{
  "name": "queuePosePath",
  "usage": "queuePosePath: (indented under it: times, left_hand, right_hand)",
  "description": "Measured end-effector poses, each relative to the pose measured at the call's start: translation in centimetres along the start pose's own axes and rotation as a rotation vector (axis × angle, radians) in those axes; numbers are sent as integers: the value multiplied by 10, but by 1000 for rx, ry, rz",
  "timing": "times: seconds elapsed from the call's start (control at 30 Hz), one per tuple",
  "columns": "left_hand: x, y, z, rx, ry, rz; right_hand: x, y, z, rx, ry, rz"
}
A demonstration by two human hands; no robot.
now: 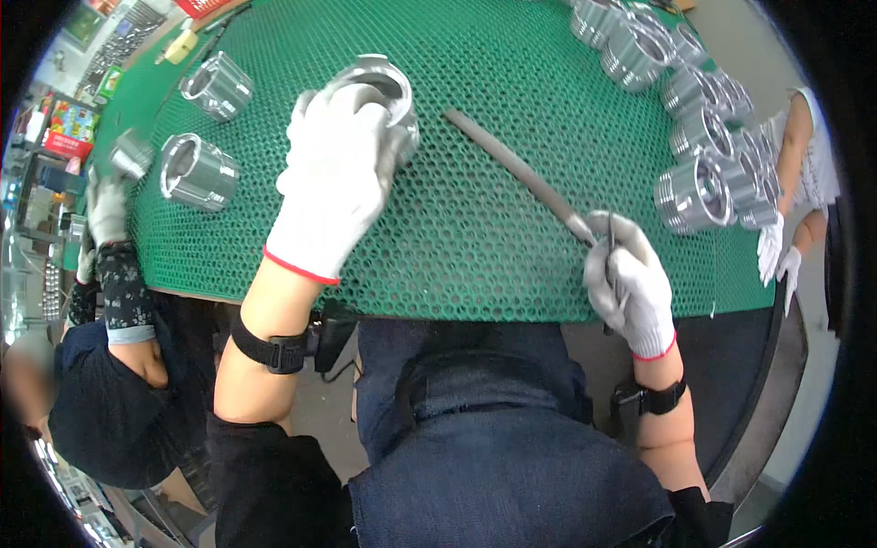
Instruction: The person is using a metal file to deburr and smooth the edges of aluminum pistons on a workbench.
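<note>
- In the head view, the left hand [336, 173] wears a white glove and sits on top of a shiny metal ring [398, 84].
- Its fingers are bent around the ring and grip it. The ring's open end peeks out past the fingertips, and some of its side shows to the right of them. I cannot tell if the ring touches the counter [498, 265] or is held up a little.
- The right hand [635, 288], in a white glove too, has its fingers curled tight around the near end of a long gray file [516, 166].
- Most of the file sticks out past these fingers, up and to the left. Its far tip is near the ring but apart from it.
- A thin dark stick [611, 233] also shows at the right fingers. I cannot tell what it is.
- Two more metal rings [208, 183] are on the green counter, left of the left hand.
- A bunch of rings [699, 192] is on the right side, well apart from the ring in the left hand.
- At the far left, another person's gloved hand [107, 208] is by a blurry ring [132, 153].
</note>
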State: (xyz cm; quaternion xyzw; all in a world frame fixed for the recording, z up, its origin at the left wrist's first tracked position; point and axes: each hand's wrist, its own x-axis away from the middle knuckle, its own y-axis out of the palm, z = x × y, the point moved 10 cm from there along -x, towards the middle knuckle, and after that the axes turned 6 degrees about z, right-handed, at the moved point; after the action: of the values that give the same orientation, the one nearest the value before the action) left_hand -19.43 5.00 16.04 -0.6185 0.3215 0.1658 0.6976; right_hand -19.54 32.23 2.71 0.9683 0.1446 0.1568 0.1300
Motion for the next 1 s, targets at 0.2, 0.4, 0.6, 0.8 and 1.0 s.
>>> queuePosePath:
  times: [0.2, 0.4, 0.6, 0.8, 1.0]
  left_hand:
    - [43, -38, 21, 409, -125, -125]
    - [42, -25, 20, 475, -181, 3]
    - [48, -34, 40, 418, -45, -36]
    - [85, -47, 89, 265, 37, -110]
    - [90, -65, 74, 270, 84, 20]
  right_hand:
    - [8, 28, -15, -46, 45, -74]
    - [10, 117, -61, 1298, -1051, -161]
    - [18, 130, -57, 1469, -1170, -114]
    - [21, 125, -30, 1258, -599, -440]
    - [11, 72, 15, 578, 292, -374]
